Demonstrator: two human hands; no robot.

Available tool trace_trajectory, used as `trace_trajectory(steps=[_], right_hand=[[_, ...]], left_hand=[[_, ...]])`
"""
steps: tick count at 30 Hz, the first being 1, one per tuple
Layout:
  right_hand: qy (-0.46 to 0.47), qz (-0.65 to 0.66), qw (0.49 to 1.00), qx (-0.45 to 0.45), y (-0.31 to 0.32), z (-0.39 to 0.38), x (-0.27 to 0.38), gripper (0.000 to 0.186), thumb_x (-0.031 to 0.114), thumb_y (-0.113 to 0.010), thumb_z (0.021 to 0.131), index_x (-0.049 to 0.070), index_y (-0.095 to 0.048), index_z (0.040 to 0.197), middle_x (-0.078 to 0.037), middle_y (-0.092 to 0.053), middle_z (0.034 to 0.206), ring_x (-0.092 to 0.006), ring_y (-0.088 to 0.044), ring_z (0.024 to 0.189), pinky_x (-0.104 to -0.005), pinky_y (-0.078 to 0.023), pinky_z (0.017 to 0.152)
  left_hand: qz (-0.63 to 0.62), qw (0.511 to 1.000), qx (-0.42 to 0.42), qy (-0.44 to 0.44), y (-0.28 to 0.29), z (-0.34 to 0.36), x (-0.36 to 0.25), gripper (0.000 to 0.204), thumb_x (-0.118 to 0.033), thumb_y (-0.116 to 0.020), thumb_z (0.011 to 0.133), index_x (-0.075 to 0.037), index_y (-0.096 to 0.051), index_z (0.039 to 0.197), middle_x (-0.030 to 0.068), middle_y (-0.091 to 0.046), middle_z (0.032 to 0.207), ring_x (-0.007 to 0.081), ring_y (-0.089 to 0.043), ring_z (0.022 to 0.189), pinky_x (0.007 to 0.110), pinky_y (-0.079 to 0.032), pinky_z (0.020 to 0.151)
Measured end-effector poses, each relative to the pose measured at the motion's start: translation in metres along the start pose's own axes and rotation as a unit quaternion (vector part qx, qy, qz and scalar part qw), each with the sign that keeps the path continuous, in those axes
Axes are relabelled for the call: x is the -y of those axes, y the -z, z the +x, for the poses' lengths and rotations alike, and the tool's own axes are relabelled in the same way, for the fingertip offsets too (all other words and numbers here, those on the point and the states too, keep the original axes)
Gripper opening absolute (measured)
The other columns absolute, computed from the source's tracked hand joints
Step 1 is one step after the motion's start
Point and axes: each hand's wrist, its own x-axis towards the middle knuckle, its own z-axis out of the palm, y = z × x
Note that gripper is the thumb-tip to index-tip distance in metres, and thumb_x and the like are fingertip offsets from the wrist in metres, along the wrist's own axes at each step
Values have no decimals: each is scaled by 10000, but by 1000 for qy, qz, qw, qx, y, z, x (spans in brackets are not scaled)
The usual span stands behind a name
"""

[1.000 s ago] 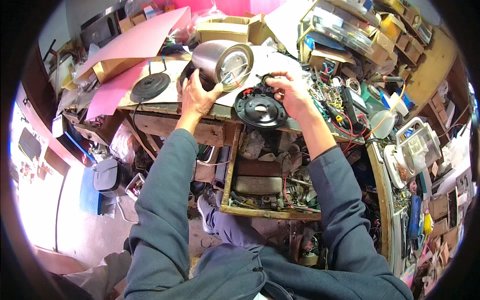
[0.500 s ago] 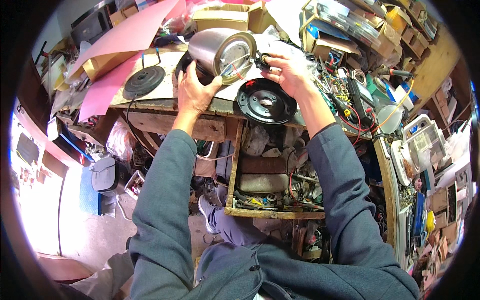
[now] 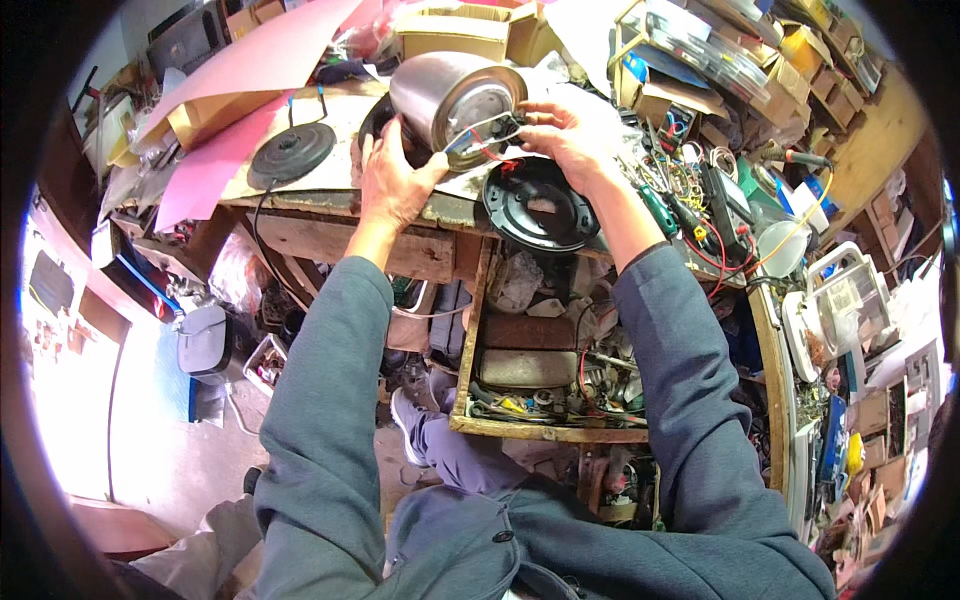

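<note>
A steel electric kettle lies on its side on the bench, with its opened underside turned toward me and to the right. My left hand holds its lower left side, thumb near the rim. Red, blue and white wires come out of the underside. My right hand pinches a small black connector close against the underside; its fingers partly hide it. Under my right wrist, the round black plastic bottom cover lies at the bench edge. The black kettle power base rests to the left with its cord hanging down.
An open drawer full of small parts juts out below the bench. On the right are tangled wires and tools, a multimeter and a soldering iron. Pink sheets and cardboard boxes lie at the back.
My right hand has brought the black connector leftward, from beside the kettle up to its underside. My left hand keeps its hold on the kettle. The whole view has shifted slightly.
</note>
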Motion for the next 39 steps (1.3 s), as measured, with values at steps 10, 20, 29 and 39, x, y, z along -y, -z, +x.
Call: trace_trajectory(steps=[10,20,29,39], right_hand=[[86,-42,995,8,-20,7,-8,432,-13,-789,882,30,-678,1298,-101,-744,1162,-165,-687,1083,-312,-537,1005],[123,-85,989,15,-17,12,-11,443,11,-814,869,34,-687,1294,-100,-748,1152,-162,-696,1052,-295,-568,954],[196,-288,936,-52,-31,-2,-1,465,33,-827,859,64,-688,1302,-67,-751,1113,-134,-691,1030,-289,-555,948],[201,-218,953,-64,-35,4,1,323,4,-827,835,27,-720,1139,-68,-771,1012,-130,-723,917,-269,-581,811]], left_hand=[[27,999,20,17,2,-1,-5,985,-495,-770,768,74,-436,1498,307,-567,1437,452,-476,1397,476,-311,1230],[13,1000,15,0,1,-1,-4,976,-496,-759,773,92,-441,1483,305,-561,1439,463,-467,1388,479,-319,1225],[23,1000,10,-13,0,-2,-4,948,-448,-731,788,98,-419,1496,313,-545,1452,476,-451,1396,488,-283,1244],[32,999,37,6,0,-3,-8,975,-449,-711,807,92,-356,1537,320,-507,1498,484,-407,1452,484,-216,1280]])
